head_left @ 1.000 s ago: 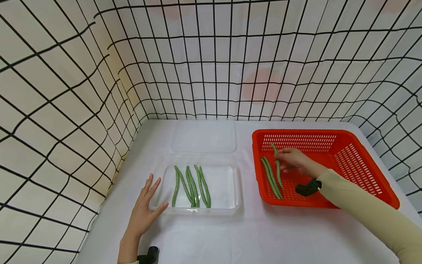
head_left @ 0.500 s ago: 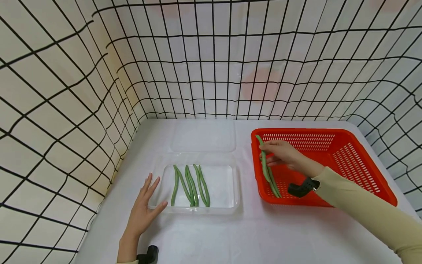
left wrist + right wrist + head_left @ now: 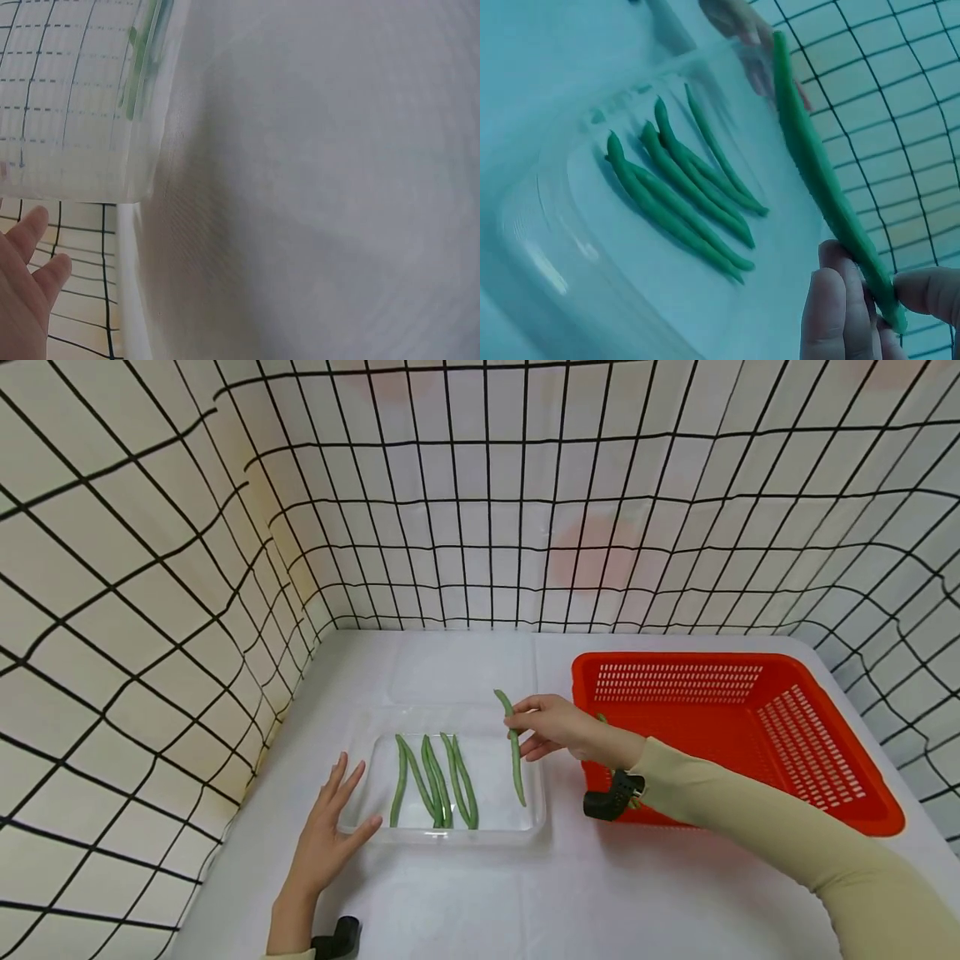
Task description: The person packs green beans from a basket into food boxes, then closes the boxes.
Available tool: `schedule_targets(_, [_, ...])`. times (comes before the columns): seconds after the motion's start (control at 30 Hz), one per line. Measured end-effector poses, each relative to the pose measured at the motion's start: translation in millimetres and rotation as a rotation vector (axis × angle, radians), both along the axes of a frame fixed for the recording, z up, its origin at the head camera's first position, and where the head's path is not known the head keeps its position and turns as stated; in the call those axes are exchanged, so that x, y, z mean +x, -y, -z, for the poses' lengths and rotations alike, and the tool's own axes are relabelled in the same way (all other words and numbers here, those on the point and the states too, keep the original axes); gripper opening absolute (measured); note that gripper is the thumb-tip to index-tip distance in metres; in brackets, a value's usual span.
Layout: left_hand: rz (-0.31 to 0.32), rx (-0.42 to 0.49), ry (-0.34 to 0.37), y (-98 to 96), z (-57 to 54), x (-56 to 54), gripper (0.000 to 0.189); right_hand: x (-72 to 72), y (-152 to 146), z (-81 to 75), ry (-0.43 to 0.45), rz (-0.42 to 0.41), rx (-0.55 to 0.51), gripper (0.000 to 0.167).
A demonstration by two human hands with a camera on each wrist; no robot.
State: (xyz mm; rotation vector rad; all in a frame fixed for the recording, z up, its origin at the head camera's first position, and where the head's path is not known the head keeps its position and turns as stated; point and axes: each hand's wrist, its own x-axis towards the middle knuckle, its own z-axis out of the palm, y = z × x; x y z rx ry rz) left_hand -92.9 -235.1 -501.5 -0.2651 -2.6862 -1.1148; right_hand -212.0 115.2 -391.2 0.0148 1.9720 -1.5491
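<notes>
A: A white tabletop (image 3: 420, 902), with a black mesh grid (image 3: 487, 442) rising along its left, back and right edges. What's on it?

B: One transparent rectangular plastic container (image 3: 495, 793) nearer the left edge, one flat transparent plastic lid (image 3: 463, 668) behind it by the back edge, and one red perforated plastic basket (image 3: 697, 718) towards the right back corner.

A: And how many beans?

B: I count six long, slender green beans (image 3: 694, 189) in the container, lying roughly front to back, some touching.

A: Is that all of them?

B: No, one more long green bean (image 3: 829, 187) is in the right hand (image 3: 551, 727), pinched between thumb and fingers over the container's right end, apart from the six.

A: Any in the basket?

B: At least one green bean tip (image 3: 602, 718) shows. The right arm covers much of the inside, so I can't tell the number.

A: What about the left hand (image 3: 327, 831)?

B: Fingers spread, beside the container's front left corner. I can't tell whether it touches the wall.
</notes>
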Motion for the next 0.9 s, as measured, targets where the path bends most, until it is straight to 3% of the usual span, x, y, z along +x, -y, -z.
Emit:
schedule_targets(0.27, [-0.015,0.005,0.014,-1.0,0.5,2.3,0.081,8.8,27.5,11.6,0.003,-0.065,-0.011,0.031])
schedule_targets(0.47, [-0.011,0.006,0.017,-2.1,0.9,1.1,0.080,8.0,25.8,12.2,-0.027,-0.076,-0.038,0.030])
schedule_targets(0.63, [-0.009,0.006,0.010,-2.5,1.5,1.0,0.079,0.2,1.5,2.7,-0.036,-0.011,-0.048,0.032])
schedule_targets(0.9, [-0.016,0.004,0.005,-2.1,0.0,0.6,0.082,-20.7,-71.5,-2.8,-0.071,0.178,-0.004,0.040])
